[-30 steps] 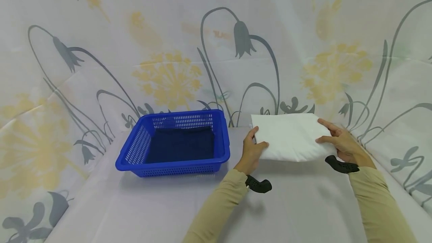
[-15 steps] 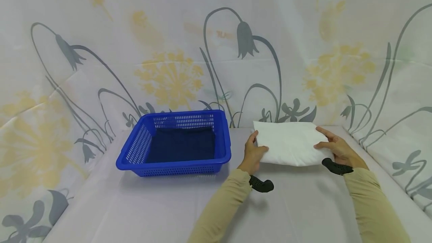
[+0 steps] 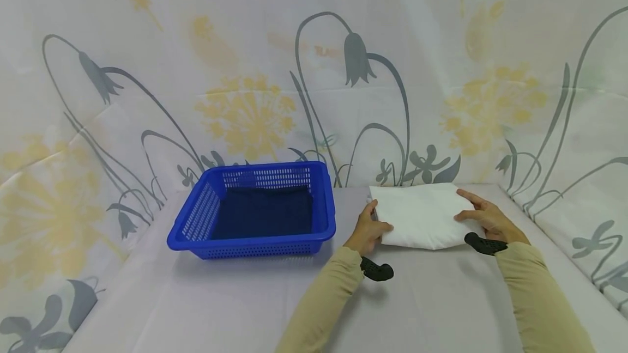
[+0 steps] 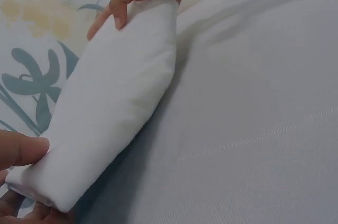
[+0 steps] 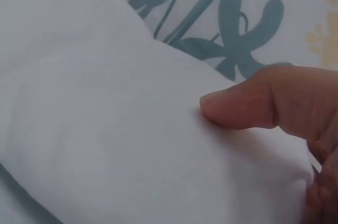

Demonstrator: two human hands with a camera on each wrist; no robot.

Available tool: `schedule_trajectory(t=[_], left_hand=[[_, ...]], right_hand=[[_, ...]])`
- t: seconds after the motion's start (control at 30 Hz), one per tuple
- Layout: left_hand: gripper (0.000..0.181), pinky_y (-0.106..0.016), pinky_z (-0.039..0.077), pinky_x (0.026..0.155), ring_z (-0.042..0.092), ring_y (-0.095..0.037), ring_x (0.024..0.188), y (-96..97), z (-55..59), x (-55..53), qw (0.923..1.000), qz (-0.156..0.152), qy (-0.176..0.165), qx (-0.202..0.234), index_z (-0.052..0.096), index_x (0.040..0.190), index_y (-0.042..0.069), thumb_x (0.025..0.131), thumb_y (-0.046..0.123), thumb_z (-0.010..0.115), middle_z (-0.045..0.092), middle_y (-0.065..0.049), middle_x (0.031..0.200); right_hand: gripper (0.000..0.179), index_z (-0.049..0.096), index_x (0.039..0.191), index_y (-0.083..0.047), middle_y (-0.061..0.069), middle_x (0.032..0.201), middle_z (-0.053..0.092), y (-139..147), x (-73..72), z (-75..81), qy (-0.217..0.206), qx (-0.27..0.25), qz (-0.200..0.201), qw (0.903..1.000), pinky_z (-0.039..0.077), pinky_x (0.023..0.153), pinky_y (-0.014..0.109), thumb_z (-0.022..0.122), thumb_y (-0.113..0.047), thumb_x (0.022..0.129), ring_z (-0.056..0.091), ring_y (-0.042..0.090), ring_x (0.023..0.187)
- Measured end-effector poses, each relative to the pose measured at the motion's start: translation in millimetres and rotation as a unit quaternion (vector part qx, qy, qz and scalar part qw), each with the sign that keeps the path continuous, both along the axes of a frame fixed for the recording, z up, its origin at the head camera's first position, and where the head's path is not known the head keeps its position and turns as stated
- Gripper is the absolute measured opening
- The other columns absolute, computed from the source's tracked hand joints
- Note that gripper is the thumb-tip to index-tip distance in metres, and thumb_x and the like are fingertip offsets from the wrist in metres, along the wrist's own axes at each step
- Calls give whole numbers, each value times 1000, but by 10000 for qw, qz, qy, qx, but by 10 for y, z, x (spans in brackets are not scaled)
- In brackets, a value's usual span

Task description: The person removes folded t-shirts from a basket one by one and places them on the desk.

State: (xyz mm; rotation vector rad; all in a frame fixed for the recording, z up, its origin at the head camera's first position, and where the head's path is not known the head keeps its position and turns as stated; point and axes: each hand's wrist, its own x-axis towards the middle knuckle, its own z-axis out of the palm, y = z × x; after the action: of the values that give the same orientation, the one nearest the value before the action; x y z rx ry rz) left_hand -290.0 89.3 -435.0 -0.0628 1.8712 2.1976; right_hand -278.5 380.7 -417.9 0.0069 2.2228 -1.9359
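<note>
A folded white cloth (image 3: 422, 215), soft and thick, lies level close over the table at the right in the head view. My left hand (image 3: 367, 230) grips its left end, thumb on top and fingers underneath, as the left wrist view of the cloth (image 4: 105, 102) shows. At the opposite end my right hand (image 3: 488, 218) holds it, and its thumb (image 5: 243, 105) presses the top face in the right wrist view. The other right fingers are partly hidden behind and below the cloth.
Left of the hands stands a blue plastic basket (image 3: 255, 241) with perforated walls. Dark navy fabric (image 3: 265, 211) lies flat in it. A pale cloth covers the table (image 3: 221, 304), and a flower-printed curtain (image 3: 245, 31) rises behind and at both sides.
Both hands have lowered the white cloth toward the table and slightly nearer to me. The right hand has also shifted a little leftward. The basket stays where it was.
</note>
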Motion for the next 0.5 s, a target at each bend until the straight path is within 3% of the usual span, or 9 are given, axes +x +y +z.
schedule_trajectory(t=[0.07, 0.17, 0.27, 0.33, 0.4, 0.43, 0.47, 0.5], left_hand=[[82, -52, 41, 98, 36, -41, 131, -5, -13, -5, 9999, -36, 20, -133, 41, 148, 13, 77, -20, 66, 31, -15, 151], [82, -50, 40, 99, 35, -40, 132, -5, -24, -21, 9997, -54, 40, -239, 40, 148, 12, 77, -20, 66, 30, -15, 151], [82, -50, 40, 99, 35, -40, 132, 1, -23, -46, 9996, -29, 70, -274, 40, 148, 12, 77, -20, 66, 31, -15, 151], [82, -50, 40, 99, 36, -39, 131, 8, -20, -65, 9996, 15, 75, -259, 40, 147, 12, 77, -20, 66, 32, -14, 150], [82, -50, 40, 99, 37, -39, 131, 15, -17, -84, 9997, 36, 77, -235, 41, 147, 12, 76, -21, 65, 32, -14, 150], [82, -51, 40, 99, 37, -39, 131, 17, -17, -92, 9997, 40, 75, -229, 41, 147, 12, 76, -21, 65, 32, -14, 150], [82, -51, 39, 99, 36, -39, 131, 18, -15, -101, 9997, 30, 72, -211, 41, 147, 11, 76, -21, 65, 31, -14, 150], [82, -51, 39, 100, 35, -39, 132, 18, -13, -113, 9998, 27, 68, -186, 40, 147, 11, 76, -22, 65, 30, -14, 151]], right_hand=[[89, 12, 157, -17, 14, 160, 6, 4, -21, -8, 25, 271, 45, 9996, 38, 88, 18, 68, -5, 88, 30, 23, 132], [89, 10, 156, -12, 20, 158, -5, 14, -47, -10, 92, 488, 104, 9987, 26, 107, 33, 67, -5, 88, 4, 38, 141], [90, 10, 155, -10, 20, 157, -10, 11, -75, -1, 146, 601, 87, 9980, 7, 112, 53, 67, -5, 87, -7, 40, 141], [90, 9, 155, -8, 22, 156, -11, 9, -95, 7, 230, 765, 87, 9968, 2, 110, 57, 68, -6, 87, -10, 41, 140], [90, 10, 155, -9, 24, 156, -9, 4, -114, 15, 277, 1088, 53, 9937, 17, 110, 47, 69, -9, 87, -5, 40, 141], [90, 9, 155, -9, 27, 155, -7, 2, -123, 21, 323, 1245, 54, 9917, 28, 103, 40, 68, -10, 87, 2, 40, 139], [90, 9, 155, -9, 28, 155, -7, -1, -130, 29, 343, 1338, 68, 9904, 28, 101, 40, 68, -11, 88, 2, 41, 138], [90, 9, 155, -9, 29, 154, -5, -2, -143, 33, 369, 1511, 43, 9878, 34, 88, 34, 68, -13, 87, 14, 41, 132]])
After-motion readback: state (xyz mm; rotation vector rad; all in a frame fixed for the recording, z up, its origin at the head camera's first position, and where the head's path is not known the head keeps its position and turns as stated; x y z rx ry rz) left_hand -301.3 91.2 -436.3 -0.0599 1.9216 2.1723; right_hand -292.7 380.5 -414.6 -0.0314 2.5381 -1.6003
